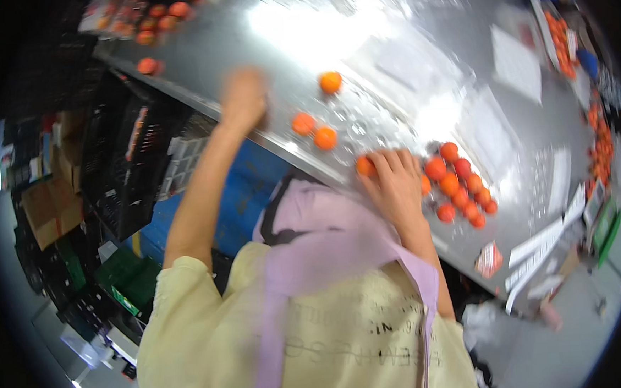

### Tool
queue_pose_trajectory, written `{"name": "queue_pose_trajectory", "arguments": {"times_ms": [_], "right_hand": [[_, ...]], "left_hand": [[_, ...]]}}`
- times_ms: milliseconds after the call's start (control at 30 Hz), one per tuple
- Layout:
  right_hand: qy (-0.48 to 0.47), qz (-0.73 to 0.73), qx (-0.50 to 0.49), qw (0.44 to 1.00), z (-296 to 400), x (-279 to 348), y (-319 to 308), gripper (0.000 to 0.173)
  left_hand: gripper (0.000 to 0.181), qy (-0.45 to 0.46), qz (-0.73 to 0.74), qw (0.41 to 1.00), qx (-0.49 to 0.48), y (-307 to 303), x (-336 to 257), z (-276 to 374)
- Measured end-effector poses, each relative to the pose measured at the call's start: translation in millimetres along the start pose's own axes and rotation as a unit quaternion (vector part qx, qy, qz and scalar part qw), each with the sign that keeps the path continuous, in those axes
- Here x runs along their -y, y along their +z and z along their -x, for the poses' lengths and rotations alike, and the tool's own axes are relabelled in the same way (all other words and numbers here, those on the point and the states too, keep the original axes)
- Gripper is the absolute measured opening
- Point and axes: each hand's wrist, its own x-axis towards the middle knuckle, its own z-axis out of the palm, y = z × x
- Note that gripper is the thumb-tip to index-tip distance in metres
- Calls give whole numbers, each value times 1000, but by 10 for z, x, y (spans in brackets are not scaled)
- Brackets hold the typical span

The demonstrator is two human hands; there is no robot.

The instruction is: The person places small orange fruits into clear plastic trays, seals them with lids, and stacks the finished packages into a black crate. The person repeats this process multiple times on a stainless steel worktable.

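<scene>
My left hand (245, 99), blurred, is above the near edge of the steel table (195, 57). Its fingers look curled, but whether they hold anything is unclear. My right hand (399, 183) reaches over a clear plastic fruit tray (357, 127), with thumb and forefinger around a round orange fruit (365, 166). Three other orange fruits sit at the tray's left side: an upper one (330, 82), a left one (303, 123) and a lower one (325, 138). To the right of that hand, several orange-red fruits (449, 184) are grouped close together.
More fruits (158, 22) are at the upper left, with a blurred pair (148, 66) nearer the edge. Clear plastic packaging (414, 65) and white paper strips (545, 233) lie on the table. Black crates (122, 168), a cardboard box (53, 210) and a blue surface (246, 182) are below.
</scene>
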Motion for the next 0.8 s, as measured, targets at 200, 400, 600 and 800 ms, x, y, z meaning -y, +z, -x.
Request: {"name": "queue_pose_trajectory", "arguments": {"times_ms": [200, 400, 600, 800], "right_hand": [[4, -27, 22, 999, -53, 77, -35, 36], [-76, -20, 32, 996, -417, 267, 143, 45], [-76, 12, 49, 996, -529, 294, 346, 44], [-72, 15, 48, 996, -585, 250, 444, 41]], "left_hand": [[36, 56, 174, 978, -97, -125, -371, 128], [32, 163, 221, 961, 39, -179, -639, 429], [29, 127, 187, 972, 69, -79, -637, 415], [22, 100, 169, 977, 83, -71, -687, 349]]}}
